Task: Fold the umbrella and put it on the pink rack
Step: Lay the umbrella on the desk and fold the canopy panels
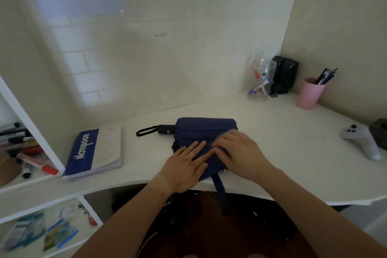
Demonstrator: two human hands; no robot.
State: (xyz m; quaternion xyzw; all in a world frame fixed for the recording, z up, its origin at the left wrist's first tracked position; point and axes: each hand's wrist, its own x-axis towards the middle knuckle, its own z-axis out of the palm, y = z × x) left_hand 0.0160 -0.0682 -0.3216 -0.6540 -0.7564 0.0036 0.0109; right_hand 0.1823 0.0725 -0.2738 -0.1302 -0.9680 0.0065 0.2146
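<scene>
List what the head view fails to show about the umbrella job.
- Pink rack: not in the head view.
- Umbrella canopy under the left hand and right hand: hidden by them.
- Strap end: lost against the dark below the desk edge.
- Right hand fingers: motion-blurred.

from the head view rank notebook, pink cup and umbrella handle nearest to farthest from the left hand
1. umbrella handle, just beyond the left hand, slightly left
2. notebook, farther left on the desk
3. pink cup, far right by the wall
</scene>
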